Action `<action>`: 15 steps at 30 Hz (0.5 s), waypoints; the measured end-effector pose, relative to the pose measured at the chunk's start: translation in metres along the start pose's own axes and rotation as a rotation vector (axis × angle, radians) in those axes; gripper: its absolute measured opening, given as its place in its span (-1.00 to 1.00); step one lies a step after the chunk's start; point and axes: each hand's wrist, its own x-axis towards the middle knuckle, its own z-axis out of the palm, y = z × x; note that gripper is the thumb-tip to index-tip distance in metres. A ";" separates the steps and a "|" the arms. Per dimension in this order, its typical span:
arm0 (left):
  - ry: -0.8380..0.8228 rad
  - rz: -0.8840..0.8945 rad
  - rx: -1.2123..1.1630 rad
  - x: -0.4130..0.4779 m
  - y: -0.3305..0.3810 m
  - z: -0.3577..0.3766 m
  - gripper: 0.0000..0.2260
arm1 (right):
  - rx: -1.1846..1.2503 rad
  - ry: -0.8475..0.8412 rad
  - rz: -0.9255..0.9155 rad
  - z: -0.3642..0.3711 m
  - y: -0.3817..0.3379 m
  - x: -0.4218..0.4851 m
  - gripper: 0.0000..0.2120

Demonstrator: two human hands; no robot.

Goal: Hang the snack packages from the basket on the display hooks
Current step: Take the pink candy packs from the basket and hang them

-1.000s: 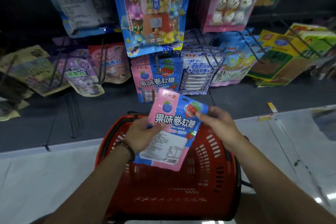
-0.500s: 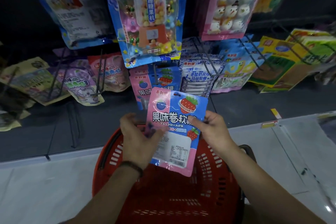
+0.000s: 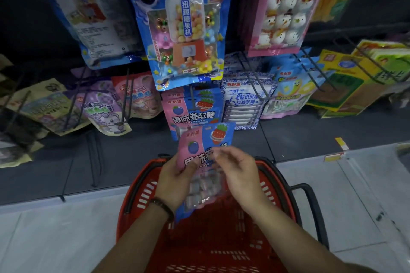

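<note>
- Package (image 3: 199, 157) of pink-and-blue fruit-roll soft candy stood upright over the far rim of the red basket (image 3: 133, 197), its long axis vertical, printed front facing the camera and top edge toward the rack.
- Its film was glossy and flat, with a clear window low down showing wrapped candies; the basket was slotted plastic.
- Left hand (image 3: 175, 182) gripped the package's lower left side, thumb across the front.
- Right hand (image 3: 237, 173) sat at its right edge with fingers loosely curled; blur hid whether they pinched it.
- Beyond the basket, identical packages (image 3: 190, 115) hung on a wire display hook (image 3: 192, 98), with a gumball-machine candy bag (image 3: 186, 29) overlapping their tops.
</note>
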 end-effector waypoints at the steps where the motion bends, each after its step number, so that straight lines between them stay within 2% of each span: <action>1: -0.021 -0.043 -0.046 0.003 0.000 -0.002 -0.80 | -0.090 0.078 -0.033 -0.003 0.002 0.005 -0.81; 3: -0.045 -0.093 -0.111 0.009 0.001 -0.007 -0.83 | -0.111 0.223 -0.011 -0.006 0.000 0.011 -0.56; 5: -0.059 -0.084 -0.123 0.016 -0.002 -0.012 -0.81 | -0.011 0.254 0.049 -0.006 -0.003 0.016 -0.51; 7: -0.047 -0.075 -0.144 0.021 -0.001 -0.018 -0.78 | 0.058 0.224 0.037 -0.004 -0.005 0.017 -0.64; 11: -0.042 -0.063 -0.155 0.027 0.000 -0.024 -0.76 | 0.011 0.165 -0.070 -0.006 -0.003 0.028 -0.88; 13: -0.038 -0.035 -0.157 0.029 0.003 -0.024 -0.78 | 0.056 0.123 -0.061 -0.007 -0.008 0.033 -0.92; 15: -0.003 -0.014 -0.172 0.030 0.008 -0.024 -0.82 | 0.067 0.108 -0.059 -0.006 -0.016 0.037 -0.88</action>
